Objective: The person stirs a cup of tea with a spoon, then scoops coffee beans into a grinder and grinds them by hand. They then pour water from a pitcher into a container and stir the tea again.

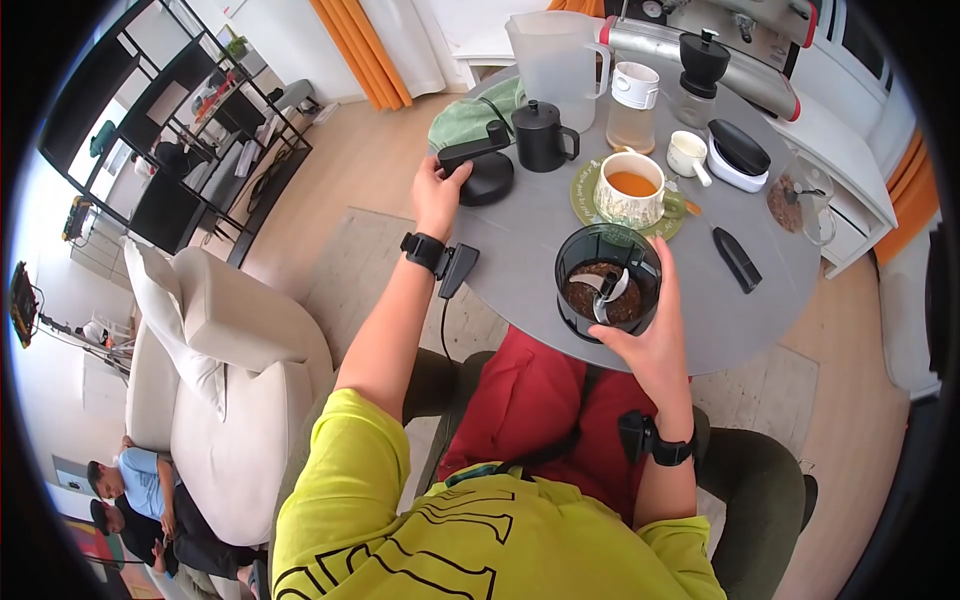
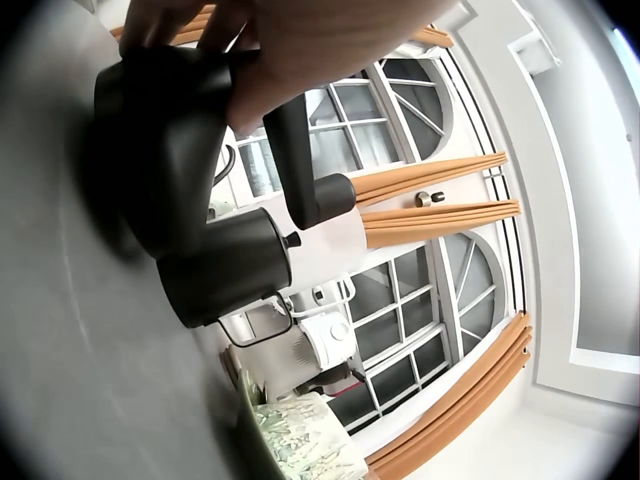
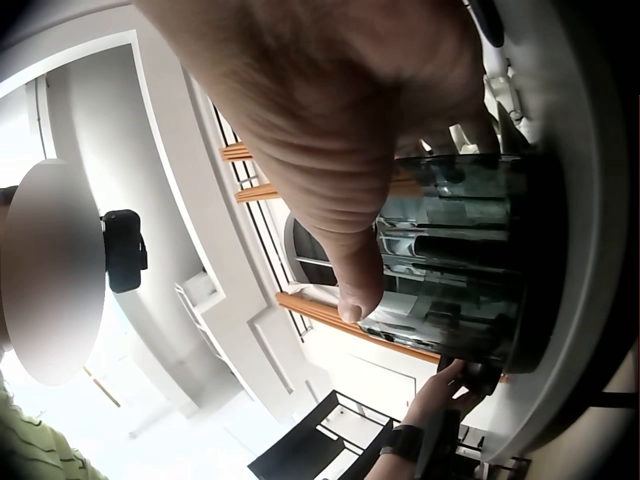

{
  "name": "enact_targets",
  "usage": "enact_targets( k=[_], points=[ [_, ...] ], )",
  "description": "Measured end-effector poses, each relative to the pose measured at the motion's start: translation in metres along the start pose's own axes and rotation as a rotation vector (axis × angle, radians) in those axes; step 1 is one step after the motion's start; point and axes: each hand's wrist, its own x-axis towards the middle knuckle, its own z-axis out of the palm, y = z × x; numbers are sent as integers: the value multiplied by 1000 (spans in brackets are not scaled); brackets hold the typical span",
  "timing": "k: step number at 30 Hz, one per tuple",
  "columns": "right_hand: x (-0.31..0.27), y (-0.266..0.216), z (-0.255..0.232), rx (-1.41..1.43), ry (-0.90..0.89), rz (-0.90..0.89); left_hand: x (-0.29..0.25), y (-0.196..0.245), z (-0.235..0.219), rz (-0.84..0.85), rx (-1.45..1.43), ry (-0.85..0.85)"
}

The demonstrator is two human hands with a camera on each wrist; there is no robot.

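My right hand (image 1: 655,345) grips the side of a clear dark-tinted chopper bowl (image 1: 570,300), thumb at the near rim and fingers round the far side. A metal blade (image 1: 608,287) stands inside it, above dark brown grounds (image 1: 585,298). At the table's left edge, my left hand (image 1: 437,200) holds a round black lid (image 1: 487,180) that carries a crank arm (image 1: 472,150). Seen from the left wrist, the fingers curl over the lid (image 2: 170,140), and the crank knob (image 2: 330,197) sticks out beyond. The crank lid stands close to a black lidded pot (image 1: 540,138).
Beyond the bowl, a cup of orange-brown drink (image 1: 632,184) sits on a green plate (image 1: 585,195). A black-handled tool (image 1: 737,262) lies to the right. Farther back on the grey table (image 1: 510,270) are a plastic pitcher (image 1: 550,70), a hand grinder (image 1: 703,65) and a green cloth (image 1: 460,122).
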Motion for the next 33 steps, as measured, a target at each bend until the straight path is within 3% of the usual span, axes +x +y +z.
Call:
enact_targets(
  k=[11, 16, 21, 26, 28, 30, 31, 33],
  points=[
    [1, -1, 0, -4, 13, 6, 23, -28, 17, 63, 29, 92],
    [1, -2, 0, -15, 14, 6, 16, -32, 13, 34, 10, 31],
    [0, 1, 0, -10, 18, -7, 9, -37, 5, 124, 180, -114],
    [0, 1, 1, 8, 18, -19, 2, -30, -1, 161, 225, -111],
    [0, 1, 0, 19, 22, -12, -9, -5, -1, 192, 302, -76],
    [0, 3, -1, -57, 25, -45, -26, 37, -4, 539, 367, 71],
    [-1, 3, -1, -57, 28, -39, -36, 57, -4, 537, 369, 64],
    [0, 5, 2, 38, 17, -21, -61, 96, -1, 470, 191, -242]
  ],
)
